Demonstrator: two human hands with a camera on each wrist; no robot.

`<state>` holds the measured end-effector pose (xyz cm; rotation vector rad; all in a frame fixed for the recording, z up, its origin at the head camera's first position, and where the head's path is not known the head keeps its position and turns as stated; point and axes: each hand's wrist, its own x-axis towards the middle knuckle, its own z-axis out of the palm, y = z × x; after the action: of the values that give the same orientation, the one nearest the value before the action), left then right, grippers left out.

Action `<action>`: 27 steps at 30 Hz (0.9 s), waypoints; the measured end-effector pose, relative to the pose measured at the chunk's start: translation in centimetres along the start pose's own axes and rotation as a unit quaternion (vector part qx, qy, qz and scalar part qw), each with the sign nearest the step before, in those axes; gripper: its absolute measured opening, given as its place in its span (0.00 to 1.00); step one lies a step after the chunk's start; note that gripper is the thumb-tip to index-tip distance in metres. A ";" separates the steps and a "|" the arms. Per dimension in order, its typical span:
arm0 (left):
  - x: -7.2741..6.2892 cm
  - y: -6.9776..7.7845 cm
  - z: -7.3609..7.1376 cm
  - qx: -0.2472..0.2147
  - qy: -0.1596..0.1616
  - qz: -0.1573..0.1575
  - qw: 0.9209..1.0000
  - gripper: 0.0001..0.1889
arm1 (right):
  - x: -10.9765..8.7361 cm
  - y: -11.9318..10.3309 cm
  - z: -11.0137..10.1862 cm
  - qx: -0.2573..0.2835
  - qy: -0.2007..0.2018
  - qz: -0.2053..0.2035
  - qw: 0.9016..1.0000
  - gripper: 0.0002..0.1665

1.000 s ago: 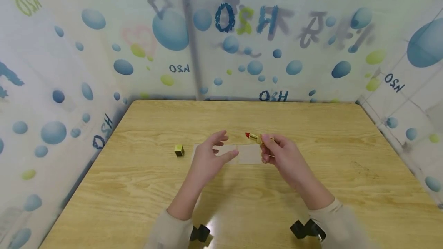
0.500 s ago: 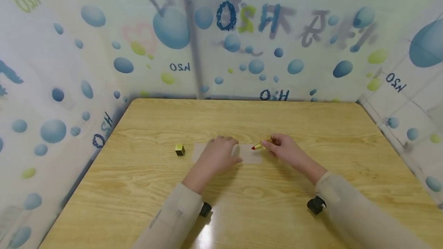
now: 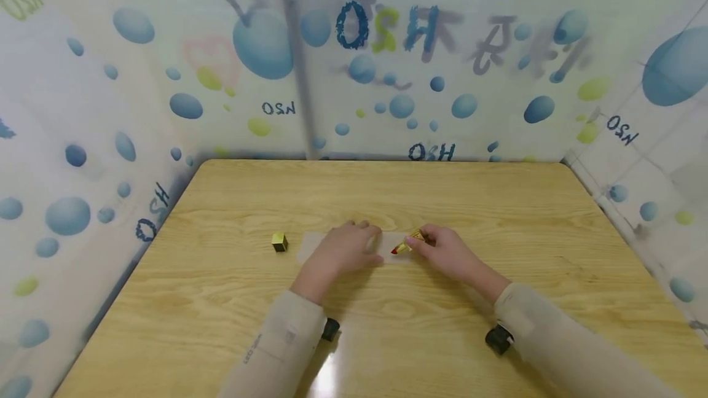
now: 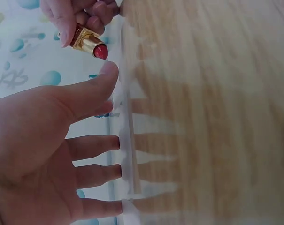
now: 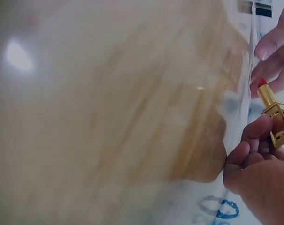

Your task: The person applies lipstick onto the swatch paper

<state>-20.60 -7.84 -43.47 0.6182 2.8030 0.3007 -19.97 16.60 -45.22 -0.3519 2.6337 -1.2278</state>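
My right hand (image 3: 447, 255) pinches an uncapped gold lipstick (image 3: 412, 241) between thumb and fingers. Its red tip slants down and left, close above the right part of a thin pale strip of paper or tissue (image 3: 311, 245); whether it touches cannot be told. My left hand (image 3: 347, 250) rests its fingertips on the strip's middle, covering part of it. In the left wrist view the left fingers (image 4: 97, 176) are straight and spread, with the lipstick (image 4: 88, 42) just beyond the thumb. The right wrist view shows the lipstick's open gold frame (image 5: 276, 121) in my right hand.
A small gold-and-black block (image 3: 279, 242), resembling a lipstick cap, stands left of the strip. The wooden table (image 3: 420, 336) meets bubble-patterned curtains (image 3: 354, 91) at the back and sides. Each wrist carries a black camera (image 3: 499, 339).
My left hand has come down onto the strip, its fingers pointing forward. My right hand has lowered the lipstick and moved left, turning the red tip downward toward the strip.
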 end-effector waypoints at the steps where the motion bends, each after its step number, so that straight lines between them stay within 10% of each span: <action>1: 0.0 0.0 0.1 0.006 0.004 0.005 1.000 0.34 | -0.1 -0.1 0.1 -0.003 0.001 0.001 1.000 0.18; 27: -0.5 0.8 -0.2 0.042 0.012 -0.009 0.999 0.29 | 0.0 -0.7 0.9 -0.027 -0.007 0.012 1.000 0.20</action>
<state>-19.90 -7.32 -43.01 0.6122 2.8544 0.1897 -19.57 15.49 -45.22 -0.3361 2.6543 -1.1450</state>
